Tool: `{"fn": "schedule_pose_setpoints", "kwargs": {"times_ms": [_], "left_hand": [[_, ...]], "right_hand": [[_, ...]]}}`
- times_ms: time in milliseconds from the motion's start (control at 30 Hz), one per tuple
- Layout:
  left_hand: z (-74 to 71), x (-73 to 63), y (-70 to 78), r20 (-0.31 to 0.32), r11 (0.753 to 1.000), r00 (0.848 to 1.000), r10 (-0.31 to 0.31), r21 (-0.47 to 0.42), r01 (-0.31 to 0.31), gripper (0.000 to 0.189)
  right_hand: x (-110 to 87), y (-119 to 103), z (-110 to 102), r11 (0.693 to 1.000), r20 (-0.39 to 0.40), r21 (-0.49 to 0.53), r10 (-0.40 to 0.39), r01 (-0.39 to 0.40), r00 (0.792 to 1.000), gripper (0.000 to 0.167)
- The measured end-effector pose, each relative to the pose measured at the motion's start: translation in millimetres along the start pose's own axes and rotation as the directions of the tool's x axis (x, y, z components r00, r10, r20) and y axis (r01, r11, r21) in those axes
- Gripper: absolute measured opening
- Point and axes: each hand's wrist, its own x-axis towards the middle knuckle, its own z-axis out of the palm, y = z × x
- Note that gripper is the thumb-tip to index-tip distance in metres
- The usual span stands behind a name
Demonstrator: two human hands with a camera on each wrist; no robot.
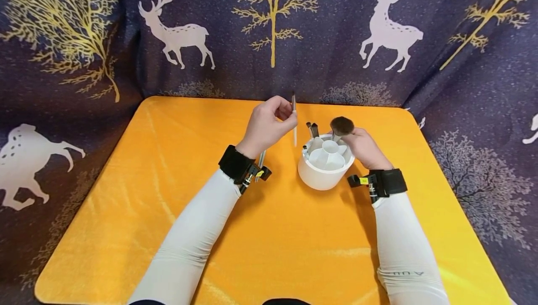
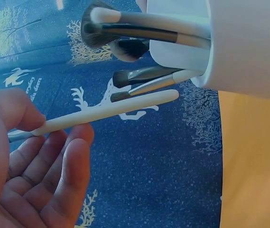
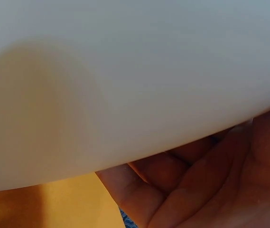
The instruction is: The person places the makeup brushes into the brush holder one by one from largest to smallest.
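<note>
A slim makeup brush (image 1: 294, 127) with a pale handle stands upright in my left hand (image 1: 268, 125), bristles up, left of the white brush holder (image 1: 321, 179). Thumb and fingers pinch it near the metal collar; its handle (image 2: 111, 110) points toward the holder's brushes in the left wrist view. The round holder is divided inside. My right hand (image 1: 367, 150) grips its right side, fingers curled against the wall (image 3: 139, 95) in the right wrist view. A large fluffy brush (image 1: 342, 126) and several smaller brushes (image 1: 314, 130) stand in the holder.
Silvery brush handles (image 1: 261, 159) lie on the orange table cover (image 1: 277, 239) beside the left wrist, partly hidden by the wrist strap (image 1: 235, 165). Behind the table hangs a dark cloth (image 1: 328, 48) with white deer and golden trees.
</note>
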Motion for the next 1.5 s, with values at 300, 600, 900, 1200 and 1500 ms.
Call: {"fn": "schedule_pose_setpoints", "kwargs": {"times_ms": [300, 600, 900, 1200, 1500], "left_hand": [[5.5, 1.4, 4.3, 0.010, 1.000, 1.000, 0.012, -0.017, -0.012, 0.012], [13.3, 2.7, 7.7, 0.034, 0.998, 0.997, 0.067, -0.003, -0.067, 0.010], [20.5, 4.7, 9.1, 0.066, 0.993, 0.990, 0.122, -0.004, -0.122, 0.009], [25.1, 4.6, 12.3, 0.102, 0.989, 0.984, 0.147, 0.010, -0.149, 0.008], [25.5, 3.9, 8.5, 0.182, 0.991, 0.976, 0.119, 0.033, -0.127, 0.010]], "right_hand": [[0.3, -1, 1, 1.000, 0.000, 0.004, 0.002, -0.002, 1.000, 0.051], [-0.4, -1, 1, 1.000, 0.003, -0.009, -0.005, 0.005, 1.000, 0.051], [-0.5, -1, 2, 1.000, -0.004, -0.005, -0.014, 0.014, 1.000, 0.051], [-0.2, 0, 2, 1.000, 0.000, 0.002, -0.007, 0.007, 1.000, 0.051], [0.2, 0, 2, 1.000, -0.004, -0.003, -0.014, 0.014, 1.000, 0.050]]}}
